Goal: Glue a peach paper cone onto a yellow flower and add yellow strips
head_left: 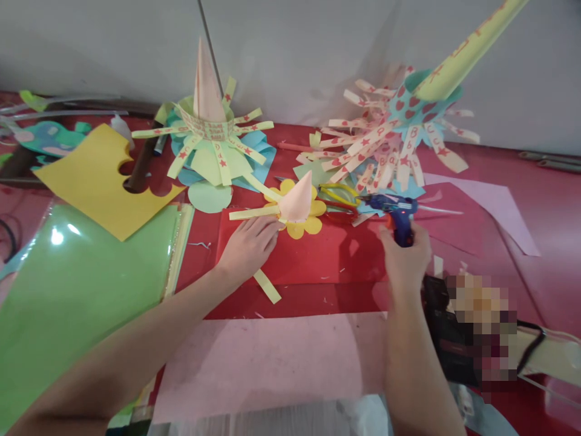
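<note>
Toward the desk's back edge (pixel 295 134), a pink cone (pixel 296 200) is pointing up, left hand (pixel 250 241) touching it, grip unclear, right hand (pixel 408 249) clasping a glue gun (pixel 396 204).

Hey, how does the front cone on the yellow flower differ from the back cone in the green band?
The front cone is short and squat, the back cone tall and slim. The front cone tips right; the back cone stands nearly upright. Both are pale pink and pointed.
</note>
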{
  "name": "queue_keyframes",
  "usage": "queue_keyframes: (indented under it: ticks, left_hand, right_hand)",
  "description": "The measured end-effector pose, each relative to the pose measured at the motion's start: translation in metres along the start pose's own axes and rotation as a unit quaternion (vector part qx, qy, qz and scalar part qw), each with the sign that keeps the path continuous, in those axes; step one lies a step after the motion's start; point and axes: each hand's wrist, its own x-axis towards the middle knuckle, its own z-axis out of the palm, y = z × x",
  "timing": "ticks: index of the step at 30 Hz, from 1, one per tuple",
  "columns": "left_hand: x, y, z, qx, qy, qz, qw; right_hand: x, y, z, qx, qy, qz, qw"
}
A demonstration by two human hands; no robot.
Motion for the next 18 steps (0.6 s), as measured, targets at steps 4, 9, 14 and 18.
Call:
queue_keyframes:
  ticks: [4, 9, 14, 18]
  left_hand:
    - [0.002, 0.021, -0.023, 0.085, -0.109, 0.155, 0.978]
    - [-0.009, 0.054, -0.056, 0.147, -0.296, 0.161, 0.930]
    - [-0.022, 0.062, -0.065, 0.179, -0.318, 0.069, 0.929]
    - [-0.022, 0.062, -0.061, 0.203, -0.335, 0.102, 0.914]
  right_hand:
    - [0.014, 0.003, -0.009, -0.029, 0.026, 0.064, 0.997]
    - [0.022, 0.014, -0.010, -0.087, 0.008, 0.090, 0.992]
    - [0.020, 0.023, -0.004, -0.102, 0.015, 0.015, 0.995]
    - [0.011, 0.016, -0.001, -0.074, 0.064, -0.075, 0.992]
